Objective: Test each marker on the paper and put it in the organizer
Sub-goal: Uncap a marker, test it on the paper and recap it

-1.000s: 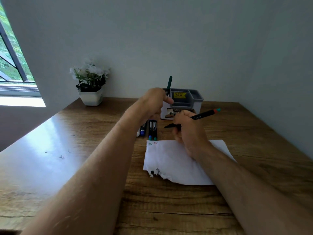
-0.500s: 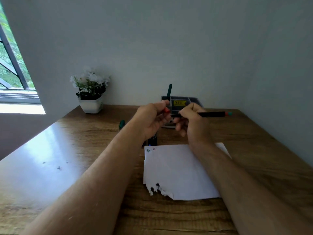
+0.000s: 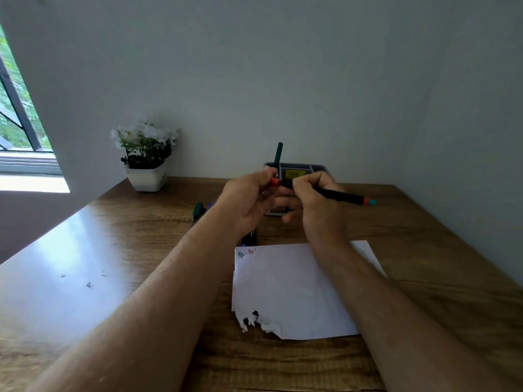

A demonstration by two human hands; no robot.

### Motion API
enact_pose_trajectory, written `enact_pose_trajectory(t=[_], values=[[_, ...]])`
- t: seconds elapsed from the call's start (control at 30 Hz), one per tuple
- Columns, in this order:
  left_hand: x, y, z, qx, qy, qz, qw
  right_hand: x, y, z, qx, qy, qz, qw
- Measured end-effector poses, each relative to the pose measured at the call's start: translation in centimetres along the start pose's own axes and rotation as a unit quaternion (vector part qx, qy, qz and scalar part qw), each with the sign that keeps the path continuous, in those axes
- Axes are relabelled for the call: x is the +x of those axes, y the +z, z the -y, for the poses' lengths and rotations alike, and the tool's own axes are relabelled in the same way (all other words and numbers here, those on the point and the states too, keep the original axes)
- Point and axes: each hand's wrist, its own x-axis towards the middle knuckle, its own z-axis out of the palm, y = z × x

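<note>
Between hands: red cap [image 3: 275,181], pinched in left hand [image 3: 249,199], just beside the marker's near end.
Right hand [image 3: 314,202]: curled round black marker [image 3: 341,196]; barrel is pointed rightward.
Behind hands: grey organizer [image 3: 300,168], one green marker [image 3: 278,153] held upright.
Below hands: paper [image 3: 294,290], small scribbles at top left.
Under left wrist: spare markers [image 3: 198,209] laid on table [image 3: 158,210].

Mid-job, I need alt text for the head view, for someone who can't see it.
Left hand grips a red cap at the tip of a black marker held by the right hand, above a wooden table. Behind stands a grey organizer holding a green marker; white paper lies below.
</note>
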Motion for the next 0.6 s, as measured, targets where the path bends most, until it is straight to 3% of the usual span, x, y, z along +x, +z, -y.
enact_pose_trajectory(t=[0.6], values=[[0.21, -0.06, -0.04, 0.042, 0.027, 0.015, 0.999, 0.46, -0.33, -0.01, -0.012, 0.021, -0.002, 1.0]])
